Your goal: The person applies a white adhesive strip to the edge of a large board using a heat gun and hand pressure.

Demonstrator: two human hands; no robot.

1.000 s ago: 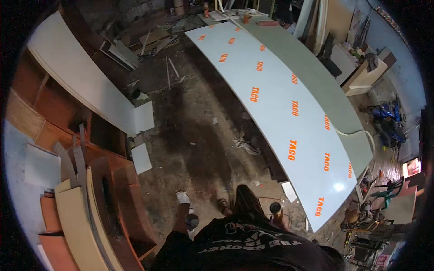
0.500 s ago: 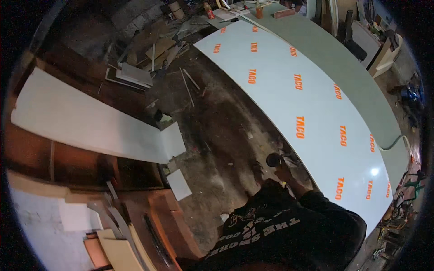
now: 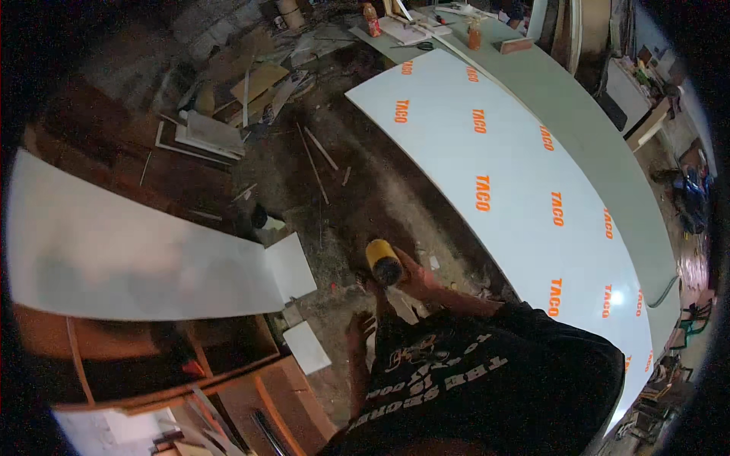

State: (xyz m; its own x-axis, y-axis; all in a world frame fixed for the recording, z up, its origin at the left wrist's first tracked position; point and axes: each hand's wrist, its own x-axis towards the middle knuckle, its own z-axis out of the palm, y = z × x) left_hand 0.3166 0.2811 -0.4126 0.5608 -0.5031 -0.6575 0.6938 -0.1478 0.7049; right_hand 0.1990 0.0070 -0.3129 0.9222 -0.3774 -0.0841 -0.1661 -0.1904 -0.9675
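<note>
Out in front of my body, above the floor, my right hand (image 3: 414,280) is wrapped round a yellow cylinder with a dark round end (image 3: 384,262). Its exact kind does not show. Lower and to the left, my left hand (image 3: 362,331) hangs near my shirt front with its fingers loosely apart and nothing visible in them. To the right of my right arm lies a long white panel with orange print (image 3: 517,197), and neither hand touches it. On my left a long plain white board (image 3: 137,251) rests on a brown wooden cabinet frame (image 3: 137,357).
Under the printed panel is a larger grey-green surface (image 3: 608,137), with bottles (image 3: 372,20) and scissors (image 3: 414,46) at its far end. Offcuts (image 3: 262,83) and thin strips (image 3: 313,163) litter the floor ahead. A small white piece (image 3: 306,346) lies beside the cabinet. Another person's sleeve (image 3: 514,9) shows far off.
My right hand has moved left, away from the printed panel, carrying the yellow cylinder, whose side now shows. My left hand has come clearly into view. The view has shifted.
</note>
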